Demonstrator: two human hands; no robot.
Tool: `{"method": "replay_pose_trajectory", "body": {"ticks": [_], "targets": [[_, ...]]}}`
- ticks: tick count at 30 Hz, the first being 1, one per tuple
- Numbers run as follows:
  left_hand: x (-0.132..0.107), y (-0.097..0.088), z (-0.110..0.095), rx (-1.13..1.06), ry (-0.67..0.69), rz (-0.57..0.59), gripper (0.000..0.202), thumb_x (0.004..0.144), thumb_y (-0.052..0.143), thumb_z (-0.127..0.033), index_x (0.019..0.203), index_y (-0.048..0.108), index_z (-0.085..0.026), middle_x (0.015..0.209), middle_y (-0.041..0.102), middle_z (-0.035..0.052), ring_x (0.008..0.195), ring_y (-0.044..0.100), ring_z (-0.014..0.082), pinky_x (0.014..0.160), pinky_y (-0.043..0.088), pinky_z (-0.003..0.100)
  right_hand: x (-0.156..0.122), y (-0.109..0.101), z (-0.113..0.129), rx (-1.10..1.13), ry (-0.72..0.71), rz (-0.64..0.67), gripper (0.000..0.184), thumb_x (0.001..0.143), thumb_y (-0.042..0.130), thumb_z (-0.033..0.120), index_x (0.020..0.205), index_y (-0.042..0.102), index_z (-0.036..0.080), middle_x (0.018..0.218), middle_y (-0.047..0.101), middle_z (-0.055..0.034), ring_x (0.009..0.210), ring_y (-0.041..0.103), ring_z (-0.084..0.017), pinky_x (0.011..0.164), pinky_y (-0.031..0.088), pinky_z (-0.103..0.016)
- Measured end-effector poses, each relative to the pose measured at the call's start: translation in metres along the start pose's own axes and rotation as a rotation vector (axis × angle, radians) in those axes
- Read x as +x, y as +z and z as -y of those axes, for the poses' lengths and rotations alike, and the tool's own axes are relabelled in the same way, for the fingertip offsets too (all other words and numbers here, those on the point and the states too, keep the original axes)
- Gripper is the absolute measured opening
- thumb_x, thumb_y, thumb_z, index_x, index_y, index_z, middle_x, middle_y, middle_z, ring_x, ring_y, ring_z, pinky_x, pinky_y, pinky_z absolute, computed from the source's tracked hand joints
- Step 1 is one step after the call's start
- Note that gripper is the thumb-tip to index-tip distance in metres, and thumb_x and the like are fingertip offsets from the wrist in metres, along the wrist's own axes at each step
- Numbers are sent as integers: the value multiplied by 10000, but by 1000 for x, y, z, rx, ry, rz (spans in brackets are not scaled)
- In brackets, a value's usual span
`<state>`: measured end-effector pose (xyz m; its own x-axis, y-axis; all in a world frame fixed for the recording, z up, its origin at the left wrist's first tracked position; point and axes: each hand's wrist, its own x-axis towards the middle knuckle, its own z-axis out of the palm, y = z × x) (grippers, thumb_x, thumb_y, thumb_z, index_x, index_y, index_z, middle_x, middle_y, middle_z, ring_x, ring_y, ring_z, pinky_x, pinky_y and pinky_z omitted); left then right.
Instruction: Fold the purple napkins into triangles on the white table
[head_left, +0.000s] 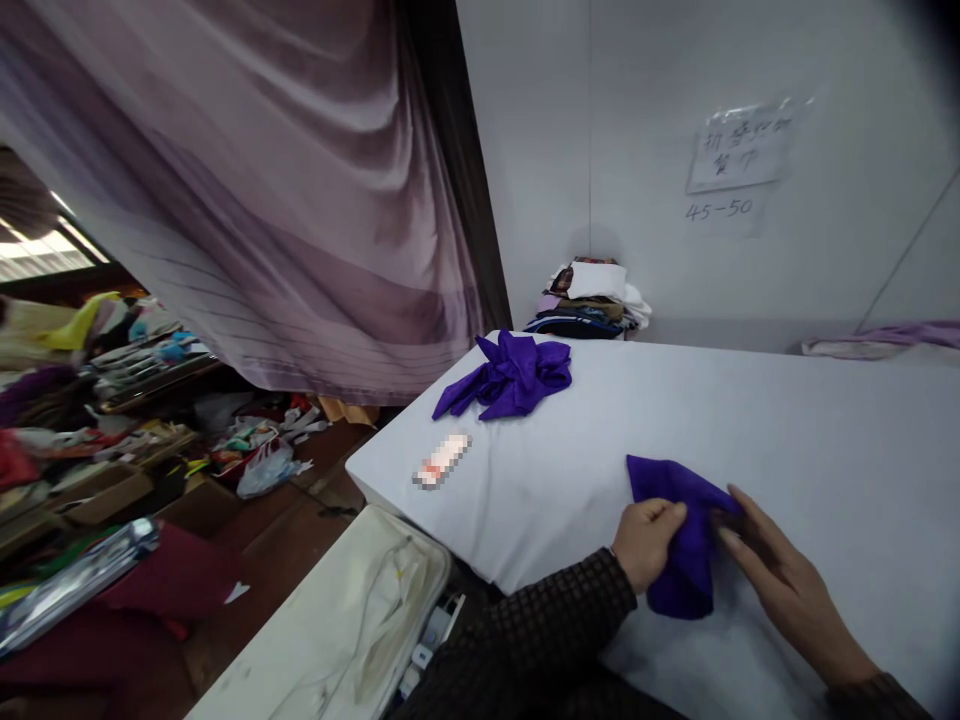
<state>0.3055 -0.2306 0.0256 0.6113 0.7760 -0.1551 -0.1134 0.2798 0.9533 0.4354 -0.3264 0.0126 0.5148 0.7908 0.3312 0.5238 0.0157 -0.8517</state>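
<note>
My left hand [646, 542] pinches a purple cloth napkin [684, 560] between thumb and bent fingers, near the middle of its upper part. The napkin hangs partly folded just over the white-covered table [600, 420], its lower end pointing toward me. At its right edge, my right hand [784, 580] has thumb and fingers on either side of the fabric; slight blur and shadow hide exactly how firmly it grips. Farther off, a crumpled heap of purple napkins [517, 375] lies at the table's back left corner.
A pixelated small object [442, 461] lies near the table's left edge. Folded clothes [589, 300] are stacked behind the table by the wall. A pale box with cables [337, 620] stands at lower left. Mauve curtain [322, 200] hangs left, beside cluttered cartons [112, 490].
</note>
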Motion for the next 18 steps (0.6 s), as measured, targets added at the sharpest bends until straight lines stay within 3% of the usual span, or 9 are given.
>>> {"method": "replay_pose_trajectory", "body": {"ticks": [3,6,9,12,14,16,18], "targets": [[9,-2,-6,-525,-243,-10,314,749,666,-434,793,674,-123,698,616,29,661,559,136,744,443,276,7,4,-5,114,87,-1,741,818,541,523,1463,262,285,1290,571,-86,1074,607,-287,887,534,-423],[12,-6,-15,-777,-466,72,342,798,622,-418,906,687,-100,796,658,70,704,600,144,771,458,249,20,5,2,128,118,-50,771,811,574,507,1470,227,307,1485,337,-63,1239,474,-299,976,466,-430],[14,-15,-25,-809,-476,204,432,853,544,-447,1025,669,-71,874,684,92,784,630,156,847,454,251,34,3,19,189,55,31,703,837,560,472,1455,265,312,1495,321,-33,1329,354,-278,1028,417,-418],[20,-28,-30,-792,-389,302,547,898,430,-499,1143,618,-47,1053,675,134,1000,619,213,990,399,319,38,7,29,190,42,141,576,848,556,456,1384,415,302,1430,430,-38,1256,458,-267,1044,398,-436],[24,-38,-25,-729,-392,251,605,914,355,-521,1155,606,-26,1125,651,163,1120,570,256,1049,355,366,33,16,26,202,87,174,500,847,554,462,1309,515,276,1351,520,-54,1205,510,-260,1044,395,-452],[24,-46,-16,-620,-411,101,595,907,367,-531,1120,623,-38,1106,661,158,1145,556,269,1067,341,376,23,25,18,233,138,216,471,846,553,465,1271,552,262,1302,563,-66,1186,527,-253,1040,399,-461],[21,-51,-6,-546,-409,31,616,863,418,-595,1108,632,-73,1098,666,146,1137,563,275,1063,354,390,11,34,12,236,175,263,473,839,564,463,1267,555,262,1297,566,-69,1181,530,-247,1035,404,-464]]}}
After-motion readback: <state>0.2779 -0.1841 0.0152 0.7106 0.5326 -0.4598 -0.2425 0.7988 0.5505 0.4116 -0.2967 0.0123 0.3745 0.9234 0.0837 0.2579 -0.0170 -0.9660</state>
